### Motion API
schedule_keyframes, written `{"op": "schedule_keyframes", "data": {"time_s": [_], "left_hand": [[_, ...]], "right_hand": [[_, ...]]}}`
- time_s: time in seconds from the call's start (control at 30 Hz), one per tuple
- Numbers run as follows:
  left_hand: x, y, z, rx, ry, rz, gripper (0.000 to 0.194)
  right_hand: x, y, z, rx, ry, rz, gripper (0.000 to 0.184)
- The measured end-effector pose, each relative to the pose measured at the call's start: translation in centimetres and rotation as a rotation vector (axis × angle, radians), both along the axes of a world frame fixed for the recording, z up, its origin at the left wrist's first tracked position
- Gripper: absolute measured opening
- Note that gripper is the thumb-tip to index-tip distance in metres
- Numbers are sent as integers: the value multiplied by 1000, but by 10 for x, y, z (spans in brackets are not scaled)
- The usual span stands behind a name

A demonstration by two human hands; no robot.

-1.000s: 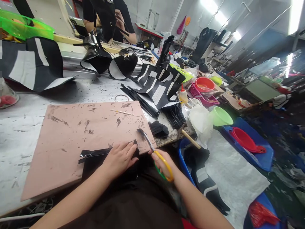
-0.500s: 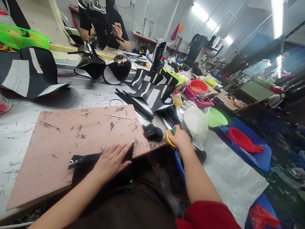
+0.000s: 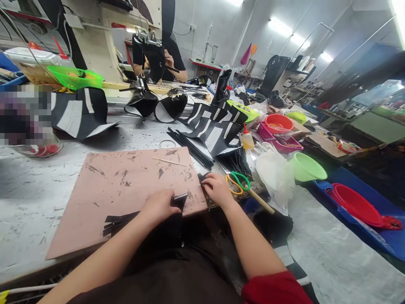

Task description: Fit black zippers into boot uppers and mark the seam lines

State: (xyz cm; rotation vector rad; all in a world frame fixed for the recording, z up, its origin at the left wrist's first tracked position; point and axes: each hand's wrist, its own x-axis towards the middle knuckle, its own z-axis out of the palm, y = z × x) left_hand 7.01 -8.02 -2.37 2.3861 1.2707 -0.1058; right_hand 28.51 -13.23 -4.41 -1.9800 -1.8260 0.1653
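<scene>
My left hand (image 3: 160,205) lies with fingers closed down on a black zipper strip (image 3: 126,218) at the near edge of the pink cutting board (image 3: 120,185). My right hand (image 3: 217,188) rests at the board's right corner, fingertips pinched on small black pieces (image 3: 202,177) there. The yellow-and-green handled scissors (image 3: 238,182) lie on the table just right of that hand, free of it. Black material drapes over my lap below the board.
Black-and-white cut panels (image 3: 211,126) fan out behind the board, with a glue bottle (image 3: 247,138), pink basket (image 3: 275,139), orange bowl (image 3: 279,123) and green bowl (image 3: 306,166) to the right. A wooden-handled tool (image 3: 261,202) lies by the scissors. Another person (image 3: 158,59) works across the table.
My right hand carried the scissors from the board to the table at the right, let go of them, and came back to the small black pieces. The left hand stayed on the zipper strip.
</scene>
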Motion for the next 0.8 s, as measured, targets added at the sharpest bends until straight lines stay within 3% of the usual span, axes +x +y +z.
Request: {"op": "schedule_keyframes", "data": {"time_s": [0.13, 0.33, 0.47, 0.6, 0.8], "left_hand": [[-2, -1, 0, -6, -48, -14, 23], [-4, -4, -1, -35, -111, -37, 18], [-6, -5, -1, -66, -139, -14, 19], [-9, -7, 1, -92, -173, 5, 18], [-14, -10, 0, -116, -228, 18, 17]], "right_hand": [[20, 7, -1, -71, 239, -230, 21], [33, 14, -7, -101, 150, -378, 28], [32, 14, -7, -117, 86, -336, 16], [28, 5, -1, -95, 56, -282, 29], [14, -16, -5, 37, 60, -147, 29]]}}
